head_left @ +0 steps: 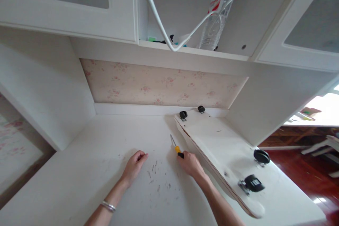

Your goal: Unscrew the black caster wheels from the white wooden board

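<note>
Right hand (191,163) grasping a screwdriver (177,148) by its handle, the shaft pointing forward of the grip. To the left, dark specks (168,185), then the left hand (134,167), curled; any contents indiscernible. Right of the grip, a white panel (225,143) bearing black casters (261,156); beyond and above, a plastic bottle (215,24).

Right of the right grip (190,163), a wheeled board (212,139) lies on the tabletop (87,169); a screwdriver (177,149) extends ahead from that grip, the left grip (134,166) to its left.
</note>
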The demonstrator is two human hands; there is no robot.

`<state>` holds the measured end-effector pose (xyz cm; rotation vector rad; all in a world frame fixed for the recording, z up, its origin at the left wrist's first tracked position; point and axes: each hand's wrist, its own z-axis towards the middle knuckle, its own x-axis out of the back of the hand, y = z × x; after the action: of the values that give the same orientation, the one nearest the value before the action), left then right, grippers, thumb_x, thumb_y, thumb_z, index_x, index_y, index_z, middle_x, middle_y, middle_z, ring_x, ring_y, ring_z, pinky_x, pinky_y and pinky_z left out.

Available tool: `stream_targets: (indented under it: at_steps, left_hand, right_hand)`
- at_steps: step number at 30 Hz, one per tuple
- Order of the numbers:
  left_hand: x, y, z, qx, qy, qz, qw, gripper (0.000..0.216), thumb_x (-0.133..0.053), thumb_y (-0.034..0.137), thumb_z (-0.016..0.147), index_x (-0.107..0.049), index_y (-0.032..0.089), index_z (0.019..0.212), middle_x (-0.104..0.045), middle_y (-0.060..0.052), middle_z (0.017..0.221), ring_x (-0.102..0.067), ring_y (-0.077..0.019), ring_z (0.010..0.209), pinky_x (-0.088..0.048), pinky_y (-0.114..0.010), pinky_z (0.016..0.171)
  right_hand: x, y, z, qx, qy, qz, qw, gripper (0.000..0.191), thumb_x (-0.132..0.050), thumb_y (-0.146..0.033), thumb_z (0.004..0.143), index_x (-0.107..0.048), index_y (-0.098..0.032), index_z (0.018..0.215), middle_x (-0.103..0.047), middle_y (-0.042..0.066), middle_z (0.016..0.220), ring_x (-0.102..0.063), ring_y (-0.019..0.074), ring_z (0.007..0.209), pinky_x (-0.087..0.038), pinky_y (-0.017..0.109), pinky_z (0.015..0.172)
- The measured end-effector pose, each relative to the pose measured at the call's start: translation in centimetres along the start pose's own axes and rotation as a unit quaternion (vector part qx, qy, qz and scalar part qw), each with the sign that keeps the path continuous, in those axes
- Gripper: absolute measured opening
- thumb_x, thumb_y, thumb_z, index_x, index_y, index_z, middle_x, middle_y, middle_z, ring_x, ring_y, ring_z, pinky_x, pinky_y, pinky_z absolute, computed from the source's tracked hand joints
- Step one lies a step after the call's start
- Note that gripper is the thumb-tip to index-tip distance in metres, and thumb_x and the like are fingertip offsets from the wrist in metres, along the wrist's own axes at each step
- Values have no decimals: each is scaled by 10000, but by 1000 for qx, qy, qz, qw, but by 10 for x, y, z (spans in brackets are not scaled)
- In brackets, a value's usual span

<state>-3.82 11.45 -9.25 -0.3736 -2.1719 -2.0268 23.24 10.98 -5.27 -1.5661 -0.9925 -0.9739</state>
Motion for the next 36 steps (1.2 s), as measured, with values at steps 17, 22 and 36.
stream_targets:
  at_steps: [17, 22, 36]
  left_hand:
    - [-15, -6, 4, -52, 11, 136, 989, 372, -453, 533, 879, -474, 208, 699, -432, 44, 610, -424, -138, 612, -315, -248, 604]
    - [-16, -5, 5, -60, 27, 143, 987, 368, -441, 530, 883, -489, 209, 710, -477, 36, 616, -457, -140, 609, -336, -247, 610]
    - [-19, -7, 6, -79, 35, 175, 981, 367, -441, 519, 890, -535, 204, 728, -555, 17, 622, -515, -147, 600, -347, -256, 609]
  right_hand:
    - [-20, -6, 0, 28, 22, 25, 999, 333, -498, -349, 852, -590, -142, 1096, -687, 168, 1050, -674, 293, 905, -441, 351, 718]
    - [-22, -8, -2, 26, 26, 17, 999, 340, -482, -382, 878, -583, -151, 1105, -679, 161, 1041, -674, 291, 894, -446, 353, 726]
    - [-26, -2, -18, 25, 49, 10, 998, 361, -440, -397, 924, -578, -149, 1147, -659, 144, 1093, -678, 276, 884, -448, 352, 726]
